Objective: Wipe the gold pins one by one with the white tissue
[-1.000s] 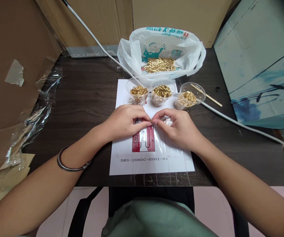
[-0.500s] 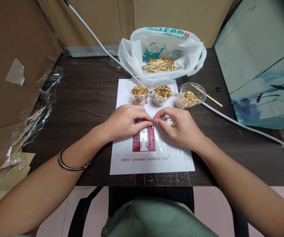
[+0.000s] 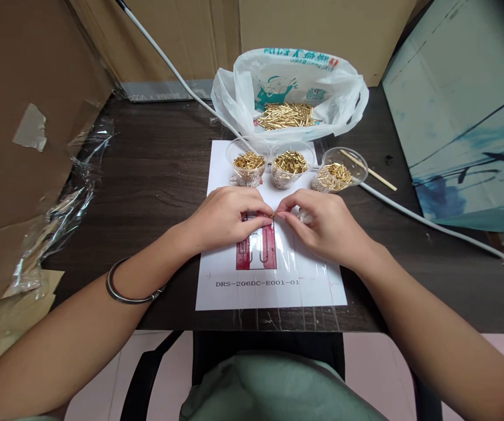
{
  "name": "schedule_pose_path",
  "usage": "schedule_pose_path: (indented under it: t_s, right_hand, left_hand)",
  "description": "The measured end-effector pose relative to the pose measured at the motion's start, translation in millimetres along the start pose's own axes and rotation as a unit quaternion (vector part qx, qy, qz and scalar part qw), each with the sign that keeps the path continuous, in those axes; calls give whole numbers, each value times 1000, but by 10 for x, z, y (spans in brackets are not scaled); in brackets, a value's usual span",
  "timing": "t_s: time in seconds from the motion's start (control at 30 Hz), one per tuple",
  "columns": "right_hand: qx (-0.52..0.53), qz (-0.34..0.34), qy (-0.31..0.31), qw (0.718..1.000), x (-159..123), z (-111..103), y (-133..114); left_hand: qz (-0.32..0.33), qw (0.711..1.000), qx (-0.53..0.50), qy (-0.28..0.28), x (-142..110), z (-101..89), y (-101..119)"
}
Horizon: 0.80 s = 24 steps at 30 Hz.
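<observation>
My left hand point(image 3: 230, 217) and my right hand point(image 3: 322, 221) meet fingertip to fingertip above a printed sheet point(image 3: 217, 295). Thumb and forefinger of each are pinched on a tiny gold-coloured metal pin point(image 3: 273, 216), mostly covered by the fingers. Beneath them, a red-and-white printed picture point(image 3: 268, 248) is partly hidden by my left hand. A white crumpled wad point(image 3: 305, 216) shows by the curled fingers of my right hand; whether they hold it I cannot tell. Just beyond stand a left clear cup point(image 3: 249, 175), a middle cup point(image 3: 285, 178) and a tilted right cup point(image 3: 325, 182), all holding small gold-coloured metal parts.
Behind the cups sits an open white plastic bag point(image 3: 344, 111) with a heap of longer gold pins point(image 3: 287, 115). A white cable point(image 3: 431, 219) crosses the dark table point(image 3: 147, 158). One thin wooden stick point(image 3: 381, 178) rests by the right cup. Cardboard point(image 3: 168, 41) walls the back and left.
The whole view has shifted very slightly. My hands remain joined at the fingertips, with only a tiny change in the fingers.
</observation>
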State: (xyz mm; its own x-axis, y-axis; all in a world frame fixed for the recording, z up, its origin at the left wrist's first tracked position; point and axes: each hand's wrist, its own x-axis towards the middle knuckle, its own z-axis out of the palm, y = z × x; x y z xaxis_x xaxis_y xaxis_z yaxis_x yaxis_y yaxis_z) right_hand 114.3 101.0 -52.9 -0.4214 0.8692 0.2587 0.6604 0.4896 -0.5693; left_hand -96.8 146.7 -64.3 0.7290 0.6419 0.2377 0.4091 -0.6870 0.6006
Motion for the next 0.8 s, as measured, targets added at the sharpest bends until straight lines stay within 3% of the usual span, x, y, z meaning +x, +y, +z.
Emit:
schedule_pose_path:
  t_s: [0.43,0.53,0.7,0.8]
  right_hand:
    - [-8,-21,-42,999,54,-73,1]
    - [22,13,-24,999,52,-62,-3]
    - [82,140,49,986,43,-37,-24]
    - [151,148,29,977,31,-24,-49]
  left_hand:
    - [22,999,-25,26,9,16,33]
    - [16,999,-30,32,7,16,34]
    - [-15,998,-31,47,14,6,41]
    - [-31,998,-43,43,20,-6,41]
